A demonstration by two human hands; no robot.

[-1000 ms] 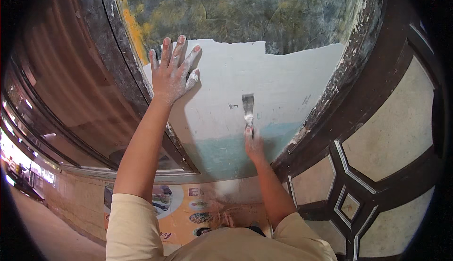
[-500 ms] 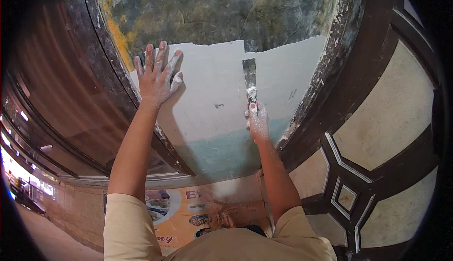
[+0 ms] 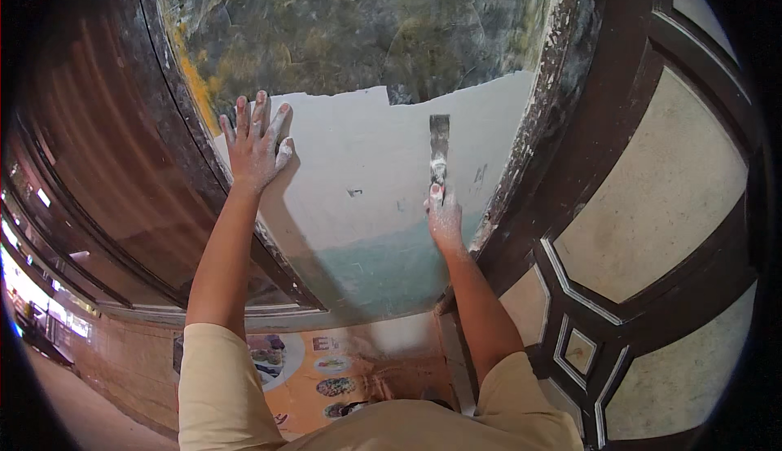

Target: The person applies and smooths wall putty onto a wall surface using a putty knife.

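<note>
My right hand (image 3: pixel 445 219) grips a putty knife (image 3: pixel 439 145), its thumb along the handle and its flat blade pointing up against the wall. Fingers spread, my left hand (image 3: pixel 259 149) lies on the wall near the left frame, holding nothing. White dust coats both hands. Between them is a pale, bare stretch of wall (image 3: pixel 342 145), with a few small dark marks on it. Above its ragged edge, dark mottled grey-green paint (image 3: pixel 326 35) covers the wall, with a yellow streak at the left. Lower down the wall turns blue-green (image 3: pixel 375 268).
Chipped dark wooden frames (image 3: pixel 529 137) border the wall on both sides. At the right stands a dark panelled door (image 3: pixel 660 198) with pale insets. A brown glossy panel (image 3: pixel 114 174) is at the left. An orange printed sheet (image 3: pixel 383 369) covers the floor below me.
The putty knife has moved down and slightly right, away from the ragged paint edge. My left hand keeps its place on the wall while the whole view has shifted a little.
</note>
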